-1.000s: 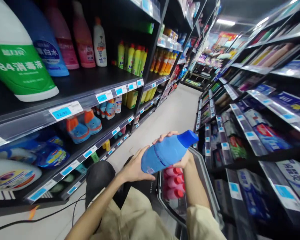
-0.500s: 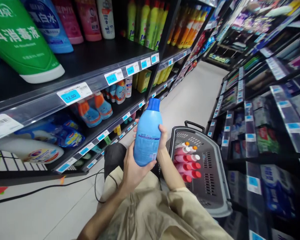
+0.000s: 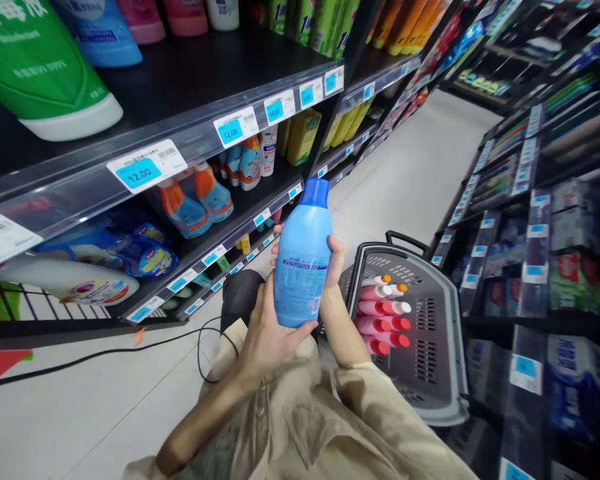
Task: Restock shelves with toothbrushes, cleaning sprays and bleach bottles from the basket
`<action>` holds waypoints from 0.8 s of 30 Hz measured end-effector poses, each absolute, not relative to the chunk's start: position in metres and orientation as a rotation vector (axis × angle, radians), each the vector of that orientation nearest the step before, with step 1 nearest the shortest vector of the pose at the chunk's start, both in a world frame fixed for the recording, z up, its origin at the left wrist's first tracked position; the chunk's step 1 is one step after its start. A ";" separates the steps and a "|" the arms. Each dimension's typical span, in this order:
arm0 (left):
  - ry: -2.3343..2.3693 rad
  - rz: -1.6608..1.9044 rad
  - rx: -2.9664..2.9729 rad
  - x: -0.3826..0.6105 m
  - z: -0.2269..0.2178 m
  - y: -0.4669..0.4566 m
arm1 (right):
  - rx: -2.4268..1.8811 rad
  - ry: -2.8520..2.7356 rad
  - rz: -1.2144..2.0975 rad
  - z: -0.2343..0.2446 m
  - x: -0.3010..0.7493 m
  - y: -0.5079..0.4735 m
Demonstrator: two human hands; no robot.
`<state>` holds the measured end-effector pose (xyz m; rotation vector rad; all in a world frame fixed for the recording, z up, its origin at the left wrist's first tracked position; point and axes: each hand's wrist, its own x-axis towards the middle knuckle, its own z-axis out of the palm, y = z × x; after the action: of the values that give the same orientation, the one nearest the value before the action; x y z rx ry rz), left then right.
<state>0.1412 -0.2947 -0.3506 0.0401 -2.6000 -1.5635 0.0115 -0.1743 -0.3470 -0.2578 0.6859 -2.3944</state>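
A light blue plastic bottle (image 3: 304,267) with a dark blue cap is held nearly upright in front of me, its printed back label and barcode facing me. My left hand (image 3: 273,323) is closed around its lower left side, the thumb lying under the base. My right hand (image 3: 334,273) grips the bottle from the right, fingers partly hidden behind it. To the right of my right forearm, a grey shopping basket (image 3: 443,333) stands on the floor with several pink bottles (image 3: 380,325) and a few white ones with orange caps (image 3: 380,287) inside.
On the left, a black shelf (image 3: 195,87) with price tags holds a large green bottle (image 3: 55,67) and blue-orange bottles (image 3: 185,207). A black cable (image 3: 105,350) runs across the floor (image 3: 130,400). Another stocked shelf (image 3: 525,360) lines the right side, and the aisle (image 3: 420,160) stretches ahead.
The view has shifted, so the shelf, basket and bottle sit slightly higher and mostly farther right. Both hands keep their hold on the blue bottle.
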 end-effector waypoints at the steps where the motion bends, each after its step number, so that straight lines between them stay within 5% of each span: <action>1: -2.638 -1.547 0.020 0.142 -0.349 -0.298 | -0.263 0.674 -2.400 -0.349 0.011 -0.176; 24: -2.620 -1.446 -0.057 0.154 -0.361 -0.297 | -0.169 0.591 -2.443 -0.346 0.015 -0.184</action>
<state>0.1544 -0.2975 -0.3610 -0.0567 -2.6204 -1.4462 0.0150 -0.1840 -0.3460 -0.1689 0.5911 -2.4434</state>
